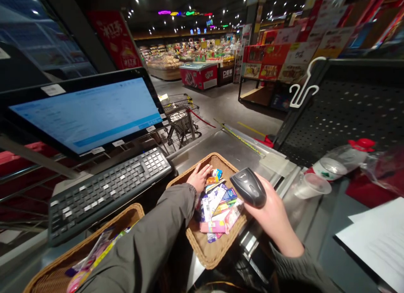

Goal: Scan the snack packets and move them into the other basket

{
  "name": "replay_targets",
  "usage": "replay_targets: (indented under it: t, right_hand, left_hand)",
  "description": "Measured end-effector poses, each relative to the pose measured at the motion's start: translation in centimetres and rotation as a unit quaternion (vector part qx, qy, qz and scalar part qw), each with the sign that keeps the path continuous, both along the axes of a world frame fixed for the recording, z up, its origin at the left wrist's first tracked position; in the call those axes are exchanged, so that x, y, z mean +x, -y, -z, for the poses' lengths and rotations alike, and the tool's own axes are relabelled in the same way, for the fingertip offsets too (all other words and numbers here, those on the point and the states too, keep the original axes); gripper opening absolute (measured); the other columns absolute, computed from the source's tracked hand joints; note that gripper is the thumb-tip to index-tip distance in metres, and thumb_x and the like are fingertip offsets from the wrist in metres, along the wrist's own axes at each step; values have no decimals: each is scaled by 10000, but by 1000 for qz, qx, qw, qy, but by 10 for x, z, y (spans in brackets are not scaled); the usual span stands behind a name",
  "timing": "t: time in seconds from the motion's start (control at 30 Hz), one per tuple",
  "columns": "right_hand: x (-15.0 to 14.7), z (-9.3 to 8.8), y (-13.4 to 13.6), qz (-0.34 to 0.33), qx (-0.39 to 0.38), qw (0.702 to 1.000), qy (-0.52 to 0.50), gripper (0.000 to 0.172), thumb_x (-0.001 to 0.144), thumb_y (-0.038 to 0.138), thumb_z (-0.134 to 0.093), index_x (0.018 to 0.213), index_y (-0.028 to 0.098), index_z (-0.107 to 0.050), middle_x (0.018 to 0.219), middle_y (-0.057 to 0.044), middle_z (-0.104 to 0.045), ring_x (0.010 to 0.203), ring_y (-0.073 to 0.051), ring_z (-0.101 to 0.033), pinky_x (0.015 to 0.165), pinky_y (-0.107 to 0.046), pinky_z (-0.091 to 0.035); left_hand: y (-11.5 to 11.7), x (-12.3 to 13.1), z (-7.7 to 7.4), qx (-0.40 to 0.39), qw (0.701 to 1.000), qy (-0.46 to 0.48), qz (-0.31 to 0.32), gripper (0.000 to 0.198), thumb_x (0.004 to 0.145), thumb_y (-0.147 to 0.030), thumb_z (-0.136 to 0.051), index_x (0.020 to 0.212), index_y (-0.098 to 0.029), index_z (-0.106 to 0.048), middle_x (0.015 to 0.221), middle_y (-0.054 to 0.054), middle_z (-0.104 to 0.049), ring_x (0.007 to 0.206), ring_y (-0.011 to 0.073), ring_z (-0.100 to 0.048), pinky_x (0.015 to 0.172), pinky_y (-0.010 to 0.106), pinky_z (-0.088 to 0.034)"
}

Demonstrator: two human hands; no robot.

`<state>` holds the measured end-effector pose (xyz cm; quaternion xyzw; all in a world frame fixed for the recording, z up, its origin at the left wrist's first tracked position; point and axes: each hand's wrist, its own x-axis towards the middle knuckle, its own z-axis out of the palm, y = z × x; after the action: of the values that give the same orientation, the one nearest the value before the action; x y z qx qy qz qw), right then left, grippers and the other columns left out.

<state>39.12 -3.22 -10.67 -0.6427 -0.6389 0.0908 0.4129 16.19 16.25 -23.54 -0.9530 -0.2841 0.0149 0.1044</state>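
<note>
My right hand (271,211) is wrapped round a black handheld barcode scanner (248,186), its head held over the near right edge of a wicker basket (208,253). My left hand (199,176) reaches into that basket, fingers curled on a small orange packet (212,180) at the top of a pile of colourful small packets (217,206). My grey-green sleeve (148,246) crosses the basket's left rim.
A second wicker basket (126,217) with several packets sits at lower left. A black keyboard (107,187) and lit monitor (88,114) stand to the left. Plastic cups (311,184), a red-capped bottle (344,156) and white papers (375,238) lie right. Shopping carts (181,118) stand beyond the steel counter (233,147).
</note>
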Motion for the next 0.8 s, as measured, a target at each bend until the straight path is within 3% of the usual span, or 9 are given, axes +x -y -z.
replay_targets:
  t: [0.2, 0.37, 0.47, 0.63, 0.8]
  right_hand:
    - [6, 0, -8, -17, -1, 1000, 0, 526, 763, 231, -643, 1277, 162, -558, 1337, -176, -578, 1298, -318, -513, 1074, -540, -436]
    - [0, 2, -12, -27, 11, 1000, 1, 485, 783, 260, -656, 1254, 176, -575, 1304, -153, -601, 1301, -316, -507, 1088, -544, -420]
    - [-3, 1, -12, -32, 14, 999, 6, 499, 794, 285, -658, 1271, 178, -556, 1308, -151, -592, 1309, -316, -499, 1092, -535, -418]
    - [-9, -5, -7, -26, 42, 998, 34, 536, 794, 318, -660, 1293, 169, -533, 1307, -163, -586, 1262, -329, -534, 1065, -544, -441]
    - [-29, -18, 2, -30, 94, 994, 36, 555, 806, 352, -652, 1307, 156, -517, 1317, -176, -579, 1264, -338, -531, 1073, -550, -430]
  left_hand:
    - [5, 1, -10, -24, 1000, 13, -8, 247, 810, -372, -648, 911, -184, -771, 1470, 113, -490, 1454, 307, -278, 1198, 601, -105]
    - [8, 3, -20, -47, 999, 2, -23, 259, 713, -349, -731, 899, -171, -763, 1398, 133, -547, 1453, 320, -272, 1200, 591, -82]
    - [13, 7, -34, -75, 997, 6, -35, 271, 683, -321, -744, 904, -165, -750, 1375, 130, -562, 1443, 328, -291, 1198, 594, -101]
    - [25, 6, -87, -46, 989, 108, -87, 364, 740, -224, -646, 1092, -130, -661, 1367, 175, -557, 1430, 313, -321, 1191, 624, -121]
    - [47, -22, -158, 106, 960, 219, -139, 251, 812, -156, -519, 1039, -135, -625, 1407, 175, -525, 1442, 287, -313, 1214, 589, -43]
